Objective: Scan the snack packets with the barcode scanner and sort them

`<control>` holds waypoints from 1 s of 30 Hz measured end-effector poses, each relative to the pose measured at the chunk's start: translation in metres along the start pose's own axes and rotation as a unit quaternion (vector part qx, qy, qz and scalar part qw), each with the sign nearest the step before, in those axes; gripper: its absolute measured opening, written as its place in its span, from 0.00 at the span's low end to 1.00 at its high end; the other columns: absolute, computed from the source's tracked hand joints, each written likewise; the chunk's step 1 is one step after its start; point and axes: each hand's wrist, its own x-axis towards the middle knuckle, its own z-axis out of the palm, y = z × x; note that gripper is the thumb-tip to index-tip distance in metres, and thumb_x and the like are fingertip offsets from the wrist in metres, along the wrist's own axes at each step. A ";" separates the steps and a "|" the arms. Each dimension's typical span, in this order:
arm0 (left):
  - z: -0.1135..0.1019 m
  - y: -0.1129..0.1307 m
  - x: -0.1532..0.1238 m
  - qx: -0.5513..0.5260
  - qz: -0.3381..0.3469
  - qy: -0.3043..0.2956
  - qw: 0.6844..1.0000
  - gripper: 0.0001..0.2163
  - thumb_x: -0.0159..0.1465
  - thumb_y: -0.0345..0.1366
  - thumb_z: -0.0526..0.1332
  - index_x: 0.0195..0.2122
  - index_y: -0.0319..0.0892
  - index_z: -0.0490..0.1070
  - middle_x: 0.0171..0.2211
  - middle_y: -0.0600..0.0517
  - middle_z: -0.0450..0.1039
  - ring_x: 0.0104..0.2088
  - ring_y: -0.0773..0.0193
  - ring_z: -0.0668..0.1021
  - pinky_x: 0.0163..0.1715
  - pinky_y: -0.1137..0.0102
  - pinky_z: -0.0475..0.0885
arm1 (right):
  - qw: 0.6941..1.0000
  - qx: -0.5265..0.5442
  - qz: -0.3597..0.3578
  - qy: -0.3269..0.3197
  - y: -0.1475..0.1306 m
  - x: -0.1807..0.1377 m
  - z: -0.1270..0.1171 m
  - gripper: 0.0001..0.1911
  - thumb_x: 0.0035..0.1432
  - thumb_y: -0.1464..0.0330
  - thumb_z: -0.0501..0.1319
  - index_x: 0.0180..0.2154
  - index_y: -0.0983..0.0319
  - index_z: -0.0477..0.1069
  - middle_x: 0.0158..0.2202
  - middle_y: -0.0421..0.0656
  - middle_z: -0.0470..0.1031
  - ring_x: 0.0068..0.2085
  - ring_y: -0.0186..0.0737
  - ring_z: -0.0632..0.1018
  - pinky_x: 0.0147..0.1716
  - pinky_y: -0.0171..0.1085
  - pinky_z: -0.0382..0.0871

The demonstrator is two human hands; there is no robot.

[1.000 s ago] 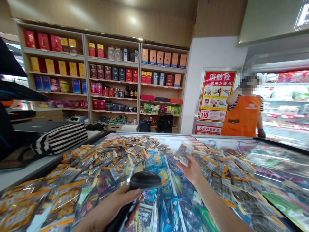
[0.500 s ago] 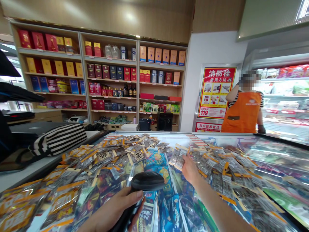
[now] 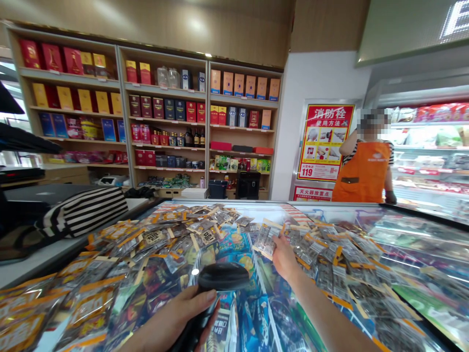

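Note:
My left hand [image 3: 192,313] is wrapped round the handle of a black barcode scanner [image 3: 223,276], whose head points away to the right. In my right hand [image 3: 285,256] a clear snack packet [image 3: 267,238] with pale edges is pinched, its printed side facing up. Both hands are over the glass top of a chest freezer [image 3: 256,210]. Piles of similar orange-edged packets lie on the glass, one on the left [image 3: 146,234] and one on the right [image 3: 340,259]. Through the glass, blue ice-cream packs [image 3: 252,318] show below.
A striped bag [image 3: 86,212] rests on the counter at left. Shelves of boxed bottles [image 3: 164,110] line the back wall. Beyond the freezer, at right, stands a person in an orange apron [image 3: 362,171]. A lit display fridge [image 3: 432,156] is behind them.
My view has shifted slightly to the right. My right hand still grips the packet, and the scanner stays in my left hand at nearly the same spot.

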 end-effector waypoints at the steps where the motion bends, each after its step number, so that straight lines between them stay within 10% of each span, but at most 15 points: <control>1: -0.001 -0.001 0.000 0.004 0.003 0.002 1.000 0.17 0.47 0.51 0.57 0.22 0.39 0.64 0.16 0.55 0.64 0.15 0.72 0.64 0.15 0.76 0.61 | 1.000 0.001 0.002 -0.002 -0.001 0.000 0.001 0.20 0.44 0.66 0.54 0.43 0.57 0.60 0.34 0.39 0.72 0.34 0.39 0.73 0.32 0.38 0.67; 22: -0.009 -0.001 0.000 -0.006 0.044 0.025 0.999 0.15 0.49 0.48 0.57 0.22 0.39 0.63 0.19 0.54 0.66 0.16 0.72 0.65 0.15 0.76 0.61 | 0.996 -0.078 -0.025 0.026 -0.001 0.006 -0.002 0.17 0.46 0.65 0.51 0.41 0.59 0.61 0.32 0.40 0.73 0.32 0.39 0.73 0.32 0.38 0.66; 28: -0.028 0.011 0.001 -0.008 0.035 0.140 0.990 0.16 0.51 0.50 0.55 0.22 0.39 0.62 0.16 0.57 0.62 0.15 0.72 0.65 0.15 0.77 0.62 | 0.919 -0.352 -0.098 0.149 -0.065 0.025 -0.056 0.19 0.44 0.65 0.52 0.40 0.64 0.64 0.36 0.48 0.72 0.41 0.50 0.69 0.40 0.46 0.60; 30: -0.033 0.012 0.002 -0.013 0.033 0.159 0.987 0.16 0.50 0.50 0.55 0.22 0.39 0.62 0.17 0.56 0.63 0.16 0.72 0.65 0.16 0.76 0.62 | 0.814 -0.516 -0.135 0.227 -0.087 0.027 -0.079 0.24 0.44 0.67 0.52 0.45 0.67 0.61 0.43 0.54 0.67 0.47 0.54 0.65 0.44 0.49 0.55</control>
